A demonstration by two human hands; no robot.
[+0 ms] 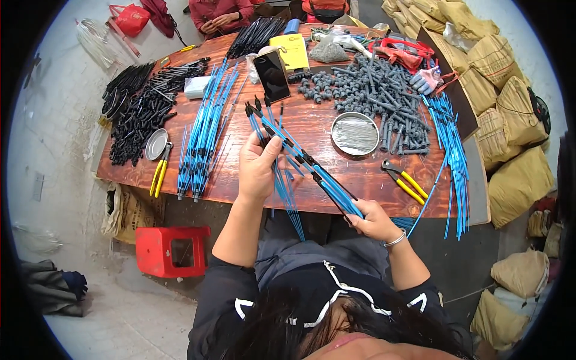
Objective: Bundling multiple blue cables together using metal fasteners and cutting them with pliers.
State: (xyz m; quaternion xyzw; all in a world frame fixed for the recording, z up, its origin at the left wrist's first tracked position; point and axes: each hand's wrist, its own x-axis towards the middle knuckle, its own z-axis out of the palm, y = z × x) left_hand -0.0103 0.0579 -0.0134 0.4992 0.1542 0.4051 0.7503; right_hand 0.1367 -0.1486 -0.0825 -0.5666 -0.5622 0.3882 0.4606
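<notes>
My left hand is closed, thumb on top, round the upper part of a bundle of thin blue rods with black fittings along them. The bundle slants down to my right hand, whose fingers are closed round its lower end. More thin blue rods hang below my left hand past the table edge; whether the same hand holds them I cannot tell. Just beyond the bundle, a dark phone stands propped up. A round tin of thin metal pins or wires lies past my right hand, near yellow-handled pliers.
On the reddish wooden table lie blue rods at left, black parts, a second pair of pliers, grey plastic parts and blue rods at right. A red stool stands left. Another person's hands show at the far side.
</notes>
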